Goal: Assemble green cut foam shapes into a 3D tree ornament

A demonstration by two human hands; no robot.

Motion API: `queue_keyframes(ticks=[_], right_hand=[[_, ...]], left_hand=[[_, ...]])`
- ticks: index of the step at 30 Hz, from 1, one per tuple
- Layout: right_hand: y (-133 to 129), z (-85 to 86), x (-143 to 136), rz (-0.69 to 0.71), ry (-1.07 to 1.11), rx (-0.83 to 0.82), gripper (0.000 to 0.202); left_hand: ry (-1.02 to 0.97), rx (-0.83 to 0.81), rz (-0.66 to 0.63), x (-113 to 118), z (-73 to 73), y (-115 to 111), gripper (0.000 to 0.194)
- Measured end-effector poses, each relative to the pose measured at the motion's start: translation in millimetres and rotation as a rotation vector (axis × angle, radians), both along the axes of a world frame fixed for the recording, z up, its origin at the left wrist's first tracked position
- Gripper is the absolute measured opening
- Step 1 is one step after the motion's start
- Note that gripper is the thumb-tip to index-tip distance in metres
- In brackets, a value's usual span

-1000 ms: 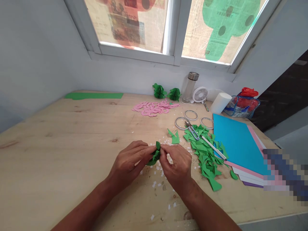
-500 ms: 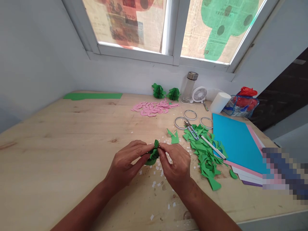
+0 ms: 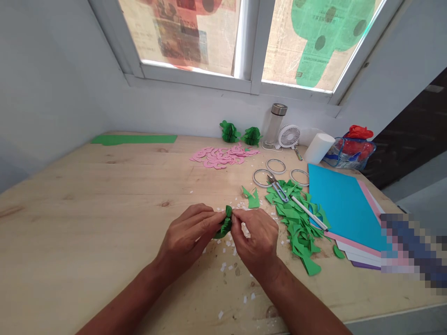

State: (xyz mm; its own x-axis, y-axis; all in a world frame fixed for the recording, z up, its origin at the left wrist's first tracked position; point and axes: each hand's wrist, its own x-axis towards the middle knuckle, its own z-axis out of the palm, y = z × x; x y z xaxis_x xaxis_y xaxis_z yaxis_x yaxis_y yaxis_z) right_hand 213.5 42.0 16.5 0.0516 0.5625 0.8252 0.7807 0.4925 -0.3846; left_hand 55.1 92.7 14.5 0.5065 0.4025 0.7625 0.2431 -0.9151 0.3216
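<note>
Between my two hands is a small pleated green paper piece (image 3: 225,226), held just above the wooden table (image 3: 104,223). My left hand (image 3: 190,232) grips its left side between thumb and fingers, covering part of it. On the other side, my right hand (image 3: 256,235) pinches the upper right edge with thumb and forefinger. Small white paper bits (image 3: 224,266) lie scattered below and around the hands. A cut green paper scrap (image 3: 252,198) is just beyond my right hand. Two pleated green paper shapes (image 3: 229,132) stand against the wall.
Right of my hands lies a heap of green scraps (image 3: 300,232) with thread snips (image 3: 278,188) and a white pen (image 3: 309,213) on it. Tape rolls (image 3: 275,166), blue paper sheets (image 3: 344,204), a bottle (image 3: 274,125), a fan (image 3: 289,137) and pink cutouts (image 3: 220,157) lie beyond.
The left fingers have closed further over the green paper piece, which has turned slightly and shows less on its left. The right hand has shifted very slightly right, still pinching.
</note>
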Motion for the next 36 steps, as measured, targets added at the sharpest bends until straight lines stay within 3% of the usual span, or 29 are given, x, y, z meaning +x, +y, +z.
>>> queue_keyframes(ticks=[10,16,29,36], right_hand=[[-1.9,0.0,-4.3,-0.007,0.092,0.005,0.006],[-1.9,2.5,-2.8,0.034,0.043,-0.004,0.01],[-0.3,-0.3,-2.9,-0.038,-0.032,0.022,0.013],[0.3,0.8,-3.3,-0.06,-0.014,0.003,0.014]], left_hand=[[-0.062,-0.166,-0.023,-0.4,1.8,-0.5,0.034],[-0.069,-0.153,-0.015,-0.2,2.2,-1.9,0.033],[-0.018,-0.068,0.025,0.5,-0.5,-1.9,0.033],[-0.051,-0.14,0.003,1.1,-0.7,-3.1,0.03]])
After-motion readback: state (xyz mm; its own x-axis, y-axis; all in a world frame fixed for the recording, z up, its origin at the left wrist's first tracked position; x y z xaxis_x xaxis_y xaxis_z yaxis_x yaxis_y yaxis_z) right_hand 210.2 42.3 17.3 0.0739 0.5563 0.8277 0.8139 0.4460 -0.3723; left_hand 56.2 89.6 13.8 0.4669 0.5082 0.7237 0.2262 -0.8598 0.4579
